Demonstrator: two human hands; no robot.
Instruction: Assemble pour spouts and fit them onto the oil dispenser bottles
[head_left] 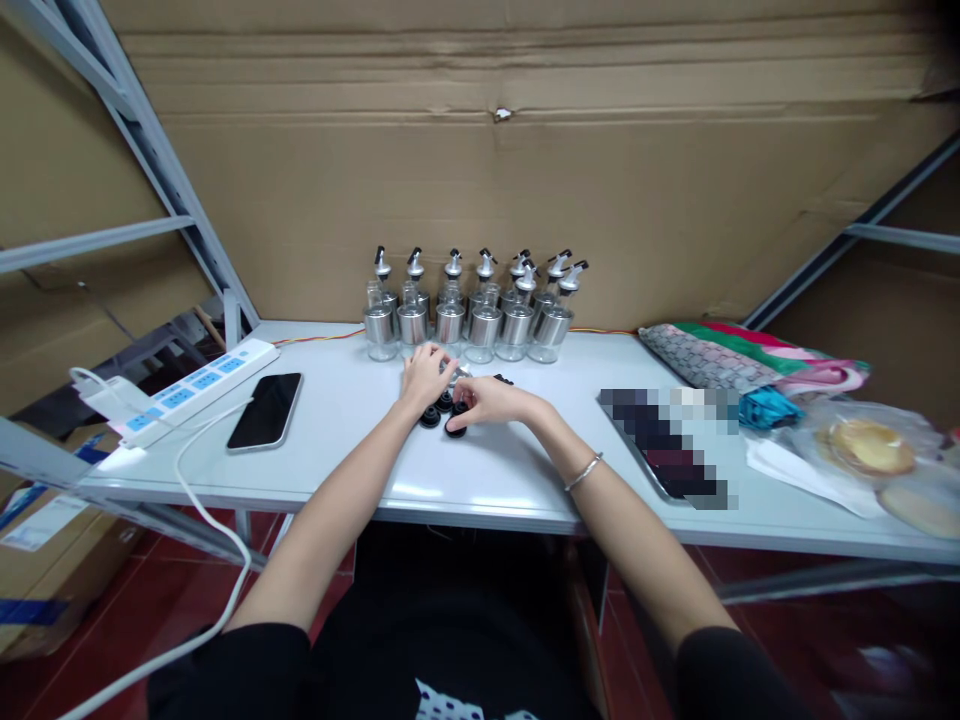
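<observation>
Several pourer spouts with black ridged stoppers (430, 416) lie grouped on the white table, their stoppers facing me. My left hand (426, 374) rests over the back of this group, its fingers stretched forward. Just to its right, my right hand (486, 399) curls its thumb and fingers around one pourer spout (456, 424) at the front. Parts of the group are hidden beneath both hands. Behind them stand glass oil bottles with steel sleeves (450, 325). Most front-row bottles have bare necks; silver spouts with black tips (486, 264) top the back ones.
On the left are a white power strip (202, 385) and a phone (266, 411) with a white cable (187, 440). To the right lie a blurred-out device (637, 450), patterned cloth (705, 360) and a bagged pastry (870, 445). Cardboard (525, 180) walls the back.
</observation>
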